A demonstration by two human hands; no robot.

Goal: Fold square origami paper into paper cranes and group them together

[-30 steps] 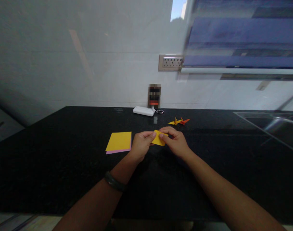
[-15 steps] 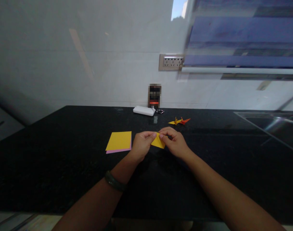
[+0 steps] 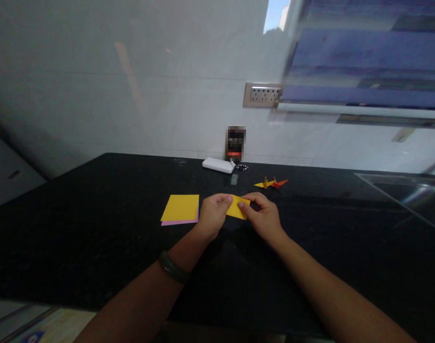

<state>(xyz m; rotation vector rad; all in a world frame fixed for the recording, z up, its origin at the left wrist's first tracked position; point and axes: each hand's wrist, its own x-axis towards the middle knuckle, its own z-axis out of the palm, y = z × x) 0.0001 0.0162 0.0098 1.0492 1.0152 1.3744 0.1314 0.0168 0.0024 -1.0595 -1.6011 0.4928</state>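
Note:
A small folded piece of yellow origami paper (image 3: 236, 209) is held between my two hands just above the black counter. My left hand (image 3: 213, 215) is closed on its left side, the thumb on top. On the right side my right hand (image 3: 263, 214) grips it, thumb pressed on the face and fingers behind. To the left of my left hand lie flat square sheets, a yellow sheet (image 3: 180, 207) on top of a pink sheet (image 3: 179, 222). Beyond my right hand stand two folded paper cranes, a yellow crane (image 3: 265, 184) and an orange crane (image 3: 278, 184).
At the back of the black counter (image 3: 124, 190) lies a white power-bank-like block (image 3: 218, 165) with a beaded strap (image 3: 242, 167). Behind it, a blurred-out dark box (image 3: 235, 143) leans by the wall. A sink (image 3: 413, 193) is at the right, and a socket panel (image 3: 263, 95) is above.
The camera view has shifted slightly, so everything appears a little further right. My right hand's fingers have moved slightly along the yellow paper, and more of its face shows.

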